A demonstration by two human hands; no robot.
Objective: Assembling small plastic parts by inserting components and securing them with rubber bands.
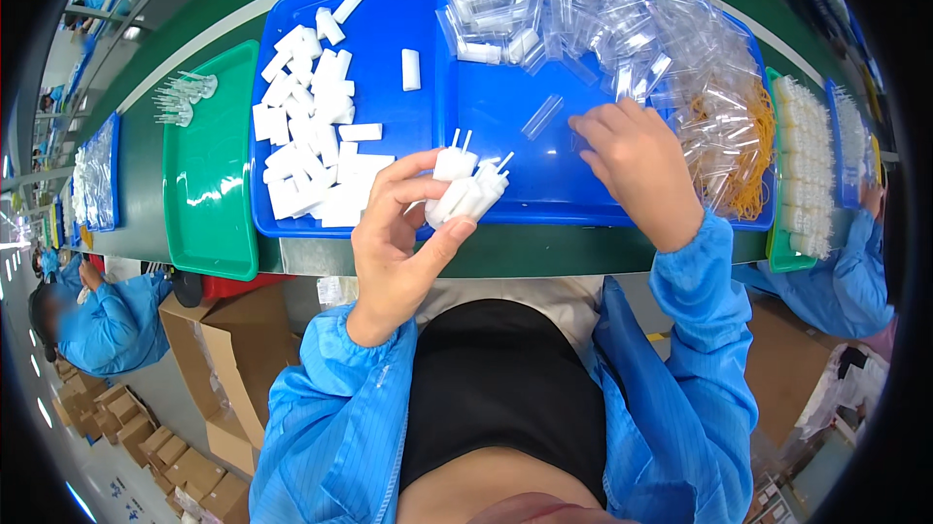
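My left hand (389, 242) is raised over the front edge of the blue trays. Between its thumb and fingers it grips a bunch of white plastic pieces (465, 198), with thin pins sticking up from them. My right hand (637, 159) is over the right blue tray (515, 169), its index finger and thumb apart and nothing visible between them. Its other fingers are partly hidden close to a heap of clear plastic tubes (632, 67). One loose clear tube (542, 118) lies left of that hand. White blocks (306, 116) are piled in the left blue tray (389, 23).
At far left, a green tray (209, 203) holds several white pinned pieces (185, 96). Orange bands (753, 155) lie beside the clear tubes. Rows of whitish parts (805, 164) stand at right. Cardboard boxes (228, 359) and a co-worker (112, 320) are at left; another person's sleeve (841, 281) is at right.
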